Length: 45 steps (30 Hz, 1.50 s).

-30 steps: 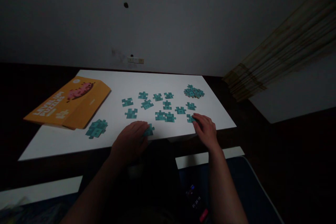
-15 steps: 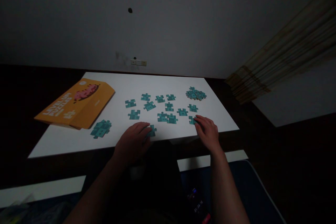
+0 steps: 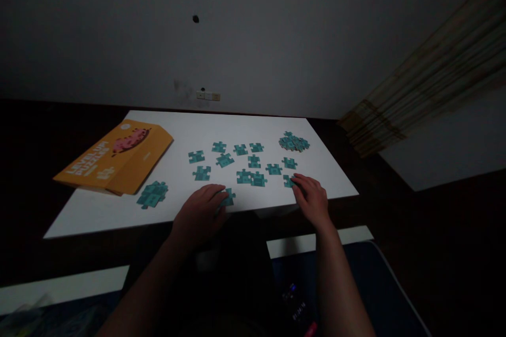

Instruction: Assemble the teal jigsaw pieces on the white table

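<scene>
At the table's near edge, my left hand [image 3: 201, 211] has its fingers closed on a teal puzzle piece [image 3: 228, 198], whose right part shows past the fingertips. Farther right, my right hand [image 3: 312, 196] pinches the side of another teal puzzle piece [image 3: 288, 181] lying on the tabletop. Between and beyond the hands, several loose teal pieces [image 3: 273, 169] are spread out flat. Two of them, a left one [image 3: 243, 176] and a right one [image 3: 258, 179], touch or overlap; I cannot tell whether they interlock.
An orange puzzle box [image 3: 118, 160] lies at the left of the white table [image 3: 106, 216]. In front of it is a small stack of teal pieces [image 3: 152, 195]. A heaped pile of pieces [image 3: 293, 142] sits at the back right. Below, a lit phone [image 3: 296, 308] rests near my right forearm.
</scene>
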### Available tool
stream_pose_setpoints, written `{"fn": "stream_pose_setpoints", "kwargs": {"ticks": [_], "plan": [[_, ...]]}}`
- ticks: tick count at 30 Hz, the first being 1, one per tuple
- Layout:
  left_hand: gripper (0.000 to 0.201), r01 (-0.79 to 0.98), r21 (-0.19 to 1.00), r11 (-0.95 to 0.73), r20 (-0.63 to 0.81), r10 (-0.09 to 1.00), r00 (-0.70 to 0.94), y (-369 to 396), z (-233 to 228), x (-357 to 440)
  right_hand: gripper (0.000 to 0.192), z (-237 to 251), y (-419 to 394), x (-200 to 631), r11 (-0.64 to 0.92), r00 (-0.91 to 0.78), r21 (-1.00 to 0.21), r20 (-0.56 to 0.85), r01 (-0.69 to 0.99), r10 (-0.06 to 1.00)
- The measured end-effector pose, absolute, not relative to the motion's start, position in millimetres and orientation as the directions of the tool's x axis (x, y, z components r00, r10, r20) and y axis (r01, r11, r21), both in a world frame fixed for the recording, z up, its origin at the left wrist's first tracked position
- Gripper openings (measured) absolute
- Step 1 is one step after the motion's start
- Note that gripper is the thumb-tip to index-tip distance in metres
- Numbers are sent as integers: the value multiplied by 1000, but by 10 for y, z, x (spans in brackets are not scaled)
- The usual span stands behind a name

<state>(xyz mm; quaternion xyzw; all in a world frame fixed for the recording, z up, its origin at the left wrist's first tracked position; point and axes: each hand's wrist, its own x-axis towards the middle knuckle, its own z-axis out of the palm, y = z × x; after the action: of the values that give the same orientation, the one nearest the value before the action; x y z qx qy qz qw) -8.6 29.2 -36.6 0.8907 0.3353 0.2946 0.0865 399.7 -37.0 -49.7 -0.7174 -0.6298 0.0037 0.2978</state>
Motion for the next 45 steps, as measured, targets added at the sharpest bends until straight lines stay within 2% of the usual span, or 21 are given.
{"fn": "stream_pose_setpoints", "kwargs": {"ticks": [29, 37, 41, 45], "plan": [[37, 548, 341, -763, 461, 644, 610, 283, -347, -80, 36, -490, -380, 3987, 13, 187, -437, 411, 899, 893], [41, 564, 347, -749, 444, 662, 604, 256, -286, -69, 38, -501, -302, 3911, -36, 267, -470, 435, 882, 860], [41, 560, 346, -753, 456, 657, 601, 249, -314, -65, 37, -429, -253, 3472, 84, 175, -467, 484, 880, 858], [38, 559, 334, -759, 461, 648, 606, 246, -337, -63, 42, -376, -150, 3023, 191, 20, -440, 431, 877, 902]]}}
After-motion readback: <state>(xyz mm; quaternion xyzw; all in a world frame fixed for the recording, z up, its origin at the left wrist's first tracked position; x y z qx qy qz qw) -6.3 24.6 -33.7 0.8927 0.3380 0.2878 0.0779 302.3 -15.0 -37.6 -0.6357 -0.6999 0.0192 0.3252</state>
